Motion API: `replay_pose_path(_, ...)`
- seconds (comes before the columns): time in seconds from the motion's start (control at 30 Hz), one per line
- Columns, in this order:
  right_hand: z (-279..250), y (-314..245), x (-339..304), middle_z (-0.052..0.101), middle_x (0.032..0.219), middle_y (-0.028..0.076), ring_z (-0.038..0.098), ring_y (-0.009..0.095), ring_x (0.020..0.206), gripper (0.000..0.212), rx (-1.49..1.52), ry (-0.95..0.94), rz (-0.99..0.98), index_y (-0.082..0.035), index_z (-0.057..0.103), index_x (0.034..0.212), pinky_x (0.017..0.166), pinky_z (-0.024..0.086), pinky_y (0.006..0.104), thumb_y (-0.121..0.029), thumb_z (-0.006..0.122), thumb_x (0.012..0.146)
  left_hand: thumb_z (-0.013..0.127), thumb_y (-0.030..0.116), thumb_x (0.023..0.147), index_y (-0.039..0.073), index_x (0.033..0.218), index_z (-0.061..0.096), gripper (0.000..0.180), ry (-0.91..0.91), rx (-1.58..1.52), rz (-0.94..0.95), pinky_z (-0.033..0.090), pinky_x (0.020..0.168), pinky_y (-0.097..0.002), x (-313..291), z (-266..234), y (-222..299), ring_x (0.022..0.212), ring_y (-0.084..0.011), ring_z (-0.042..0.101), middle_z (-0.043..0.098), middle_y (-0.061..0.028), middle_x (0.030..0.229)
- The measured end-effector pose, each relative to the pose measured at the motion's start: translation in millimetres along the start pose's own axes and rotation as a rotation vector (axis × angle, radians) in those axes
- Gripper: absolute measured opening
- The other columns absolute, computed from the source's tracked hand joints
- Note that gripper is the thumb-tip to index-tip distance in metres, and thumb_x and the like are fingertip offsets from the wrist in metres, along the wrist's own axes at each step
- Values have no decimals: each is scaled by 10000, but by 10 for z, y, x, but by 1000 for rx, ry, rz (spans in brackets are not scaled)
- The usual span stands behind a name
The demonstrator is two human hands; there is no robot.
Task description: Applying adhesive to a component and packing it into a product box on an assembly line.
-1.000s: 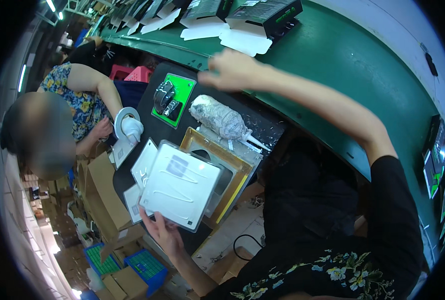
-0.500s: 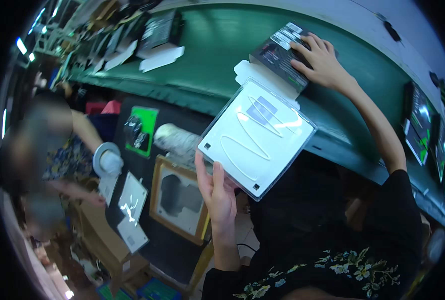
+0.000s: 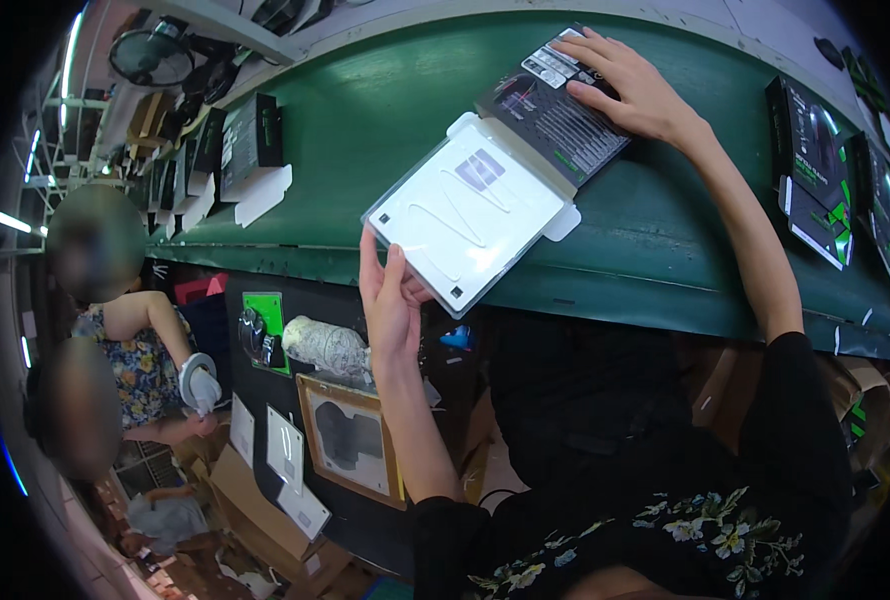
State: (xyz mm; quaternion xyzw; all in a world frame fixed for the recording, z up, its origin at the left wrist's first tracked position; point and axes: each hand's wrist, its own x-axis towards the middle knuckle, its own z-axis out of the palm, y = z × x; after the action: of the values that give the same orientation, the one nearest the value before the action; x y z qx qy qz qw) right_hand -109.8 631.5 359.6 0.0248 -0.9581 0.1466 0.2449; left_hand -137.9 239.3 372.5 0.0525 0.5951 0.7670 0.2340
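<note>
My left hand (image 3: 393,300) grips the near corner of a clear blister pack (image 3: 443,237), its thumb on top. The pack has a white face, a looped white cord and a bluish-grey rectangle under the plastic. Its far end meets the open end of a black carton (image 3: 565,125), between spread white flaps (image 3: 565,222); how far inside it reaches, I cannot tell. The carton lies on the green bench (image 3: 385,110). On the carton's upper part rests my right hand (image 3: 635,88), fingers stretched and spread, thumb apart.
More black cartons stand at the bench's left (image 3: 252,150) and right (image 3: 813,165). Left below the bench, a dark table carries a wrapped roll (image 3: 327,346), a wooden frame (image 3: 350,480) and white packs (image 3: 285,445). A co-worker's hand (image 3: 203,390) wears a white ring-shaped roll.
The pack has come up against the carton's opening, between its flaps, with my left hand still gripping it. The view has shifted. My right hand stays on the carton.
</note>
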Motion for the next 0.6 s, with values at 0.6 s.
replay_pose_path(0.6,-2,-8,-19,526,1335,231,506,399,1245,590,15,58,197,-92,529,1360,1052,398,470,-533,450,977,397,99,1049,81,1546,139,560,-142,-63,-153,526,970,-457,609,1014,-258,1200,-329,586,459,-216,1416)
